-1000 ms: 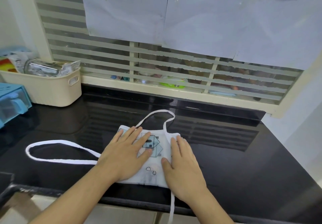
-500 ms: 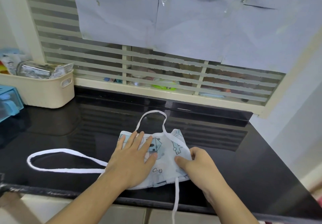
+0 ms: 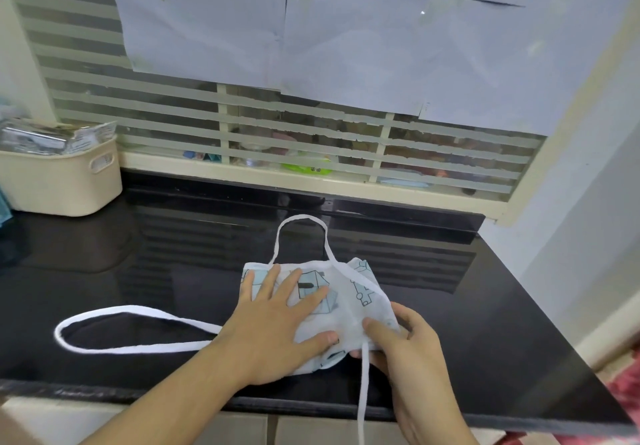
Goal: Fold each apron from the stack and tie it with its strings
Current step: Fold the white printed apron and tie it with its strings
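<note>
Your left hand (image 3: 273, 334) covers the near left part of the folded apron (image 3: 349, 292), so the print there is hidden from you. Your right hand (image 3: 405, 351) hides the apron's right corner, and its fingertips disappear under the cloth. The waist string (image 3: 362, 392) runs off the bottom edge. The cream basket (image 3: 62, 181) is cut by the left edge, its foil packets blurred. Items behind the striped window (image 3: 311, 154) are too obscured to identify.

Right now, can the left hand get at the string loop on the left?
Probably yes. The loop lies bare on the counter beside the left hand, nothing between. But that hand presses the apron flat; it must let go first.
</note>
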